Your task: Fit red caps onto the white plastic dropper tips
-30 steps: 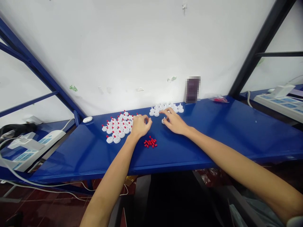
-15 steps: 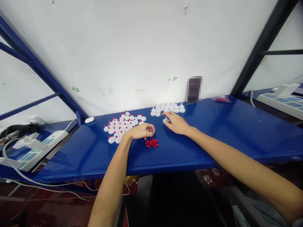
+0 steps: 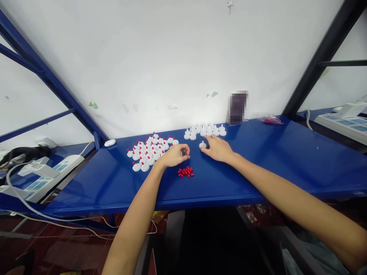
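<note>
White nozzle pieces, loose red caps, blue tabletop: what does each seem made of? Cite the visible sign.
White nozzle pieces: probably moulded plastic, fairly matt, judging by their matching shapes. Loose red caps: perhaps plastic or rubber, evenly coloured; too small to judge finish. Blue tabletop: glossy, perhaps painted metal, judging by its reflections.

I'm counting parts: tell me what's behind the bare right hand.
Behind the bare right hand, a cluster of white, round, spouted caps stands on the glossy blue table, near the white wall. Whatever the hand covers cannot be seen.
</note>
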`<state>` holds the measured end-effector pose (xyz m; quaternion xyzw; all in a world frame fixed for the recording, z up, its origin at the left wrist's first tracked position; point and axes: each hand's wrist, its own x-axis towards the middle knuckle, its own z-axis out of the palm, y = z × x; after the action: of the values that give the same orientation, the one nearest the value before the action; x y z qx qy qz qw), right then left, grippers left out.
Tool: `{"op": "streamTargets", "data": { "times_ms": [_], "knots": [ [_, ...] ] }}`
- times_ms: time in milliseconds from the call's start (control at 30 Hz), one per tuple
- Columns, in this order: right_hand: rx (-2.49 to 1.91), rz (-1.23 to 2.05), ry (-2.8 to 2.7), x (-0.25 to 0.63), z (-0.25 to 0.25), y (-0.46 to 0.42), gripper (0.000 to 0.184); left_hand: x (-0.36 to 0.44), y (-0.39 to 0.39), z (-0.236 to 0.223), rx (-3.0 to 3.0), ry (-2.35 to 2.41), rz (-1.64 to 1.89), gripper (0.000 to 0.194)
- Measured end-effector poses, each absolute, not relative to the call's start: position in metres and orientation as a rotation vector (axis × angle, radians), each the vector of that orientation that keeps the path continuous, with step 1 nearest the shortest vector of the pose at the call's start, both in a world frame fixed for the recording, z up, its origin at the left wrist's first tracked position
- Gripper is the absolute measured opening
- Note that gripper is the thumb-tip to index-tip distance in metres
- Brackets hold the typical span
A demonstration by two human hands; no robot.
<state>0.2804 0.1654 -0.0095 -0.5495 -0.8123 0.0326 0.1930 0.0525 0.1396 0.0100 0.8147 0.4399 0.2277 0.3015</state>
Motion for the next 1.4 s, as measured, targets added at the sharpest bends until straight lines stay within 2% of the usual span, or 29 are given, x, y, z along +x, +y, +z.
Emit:
{"op": "streamTargets", "data": {
  "times_ms": [100, 267, 433, 867, 1133, 1267, 1400],
  "knots": [
    [-1.530, 0.072, -2.356, 0.282, -0.010, 0.166, 0.042, 0.065, 0.141, 0.003, 2.086, 1.190, 0.862, 0.013],
    [-1.174, 0.197, -2.520, 0.279, -0.007, 0.161, 0.025, 0.073, 0.147, -0.006, 1.825, 1.160, 1.141, 0.022],
    [-0.998, 0.351, -2.568, 0.273, -0.001, 0.151, 0.025, 0.070, 0.151, -0.009, 1.718, 1.163, 1.245, 0.028],
    [-1.027, 0.326, -2.496, 0.272, -0.001, 0.151, 0.030, 0.072, 0.150, -0.008, 1.634, 1.032, 1.193, 0.038],
    [-1.060, 0.455, -2.328, 0.271, -0.004, 0.153, 0.033, 0.071, 0.143, 0.001, 1.701, 0.953, 1.222, 0.028],
    [-0.996, 0.423, -2.319, 0.272, -0.006, 0.157, 0.036, 0.072, 0.139, 0.001, 1.882, 0.959, 1.206, 0.035],
    [-0.981, 0.392, -2.320, 0.273, -0.008, 0.159, 0.040, 0.076, 0.134, -0.002, 2.224, 1.037, 1.144, 0.050]
  ]
}}
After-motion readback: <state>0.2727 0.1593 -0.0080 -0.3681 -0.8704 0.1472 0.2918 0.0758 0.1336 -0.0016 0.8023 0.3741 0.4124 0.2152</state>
